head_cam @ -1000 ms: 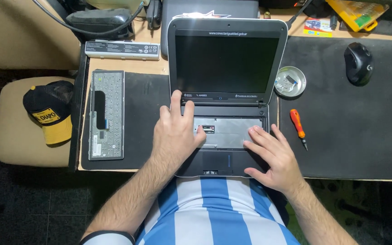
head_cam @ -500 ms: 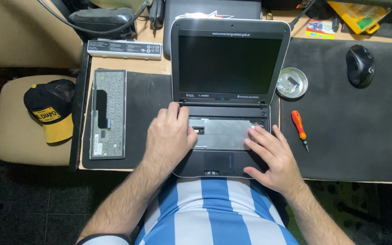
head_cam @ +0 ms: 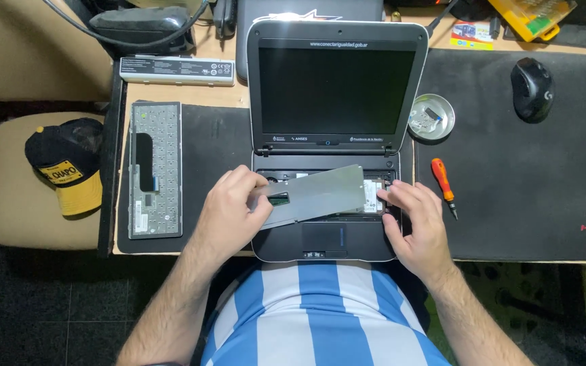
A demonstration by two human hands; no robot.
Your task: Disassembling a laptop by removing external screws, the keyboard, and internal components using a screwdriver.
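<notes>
Head view: left hand closed on left end of grey metal plate, tilted above open laptop base, near middle of desk. Right hand loosely open, fingertips resting on laptop's right edge. Orange screwdriver just right; removed keyboard far left.
</notes>
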